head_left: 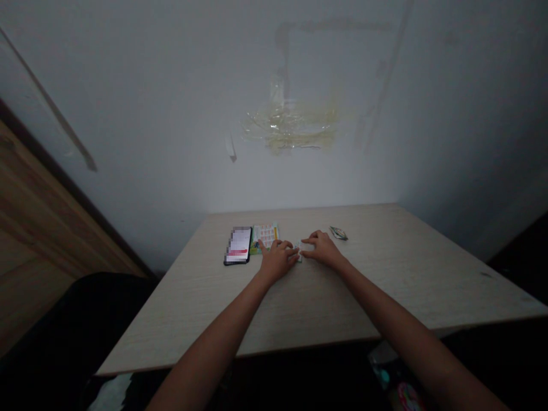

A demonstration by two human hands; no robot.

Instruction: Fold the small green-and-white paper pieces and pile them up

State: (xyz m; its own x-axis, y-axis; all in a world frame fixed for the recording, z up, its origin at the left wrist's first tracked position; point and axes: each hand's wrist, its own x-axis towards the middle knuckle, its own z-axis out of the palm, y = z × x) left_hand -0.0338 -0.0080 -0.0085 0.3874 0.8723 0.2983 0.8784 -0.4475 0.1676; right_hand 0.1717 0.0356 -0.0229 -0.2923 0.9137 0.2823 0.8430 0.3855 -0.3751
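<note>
Between my two hands, a small pale card-like piece [299, 258] lies on the table, partly hidden by fingers; its exact kind is too small to make out. My left hand [277, 261] rests at its left side, palm down, fingers spread and fingertips touching it. From the right, my right hand [323, 250] has thumb and index finger on the piece's right edge, the other fingers curled. Under and behind my left hand is a green printed booklet or sheet [266, 233] with rows of small pictures. Beyond my right hand lies a small stack of colourful cards [338, 233].
A phone [238, 245] with a lit screen lies left of the printed sheet. The light wooden table [205, 297] meets a white wall [171, 142] marked with yellowed tape [295, 128]. Dark cloth-like shapes [85, 319] are at the left, with colourful items [406, 394] below the front edge.
</note>
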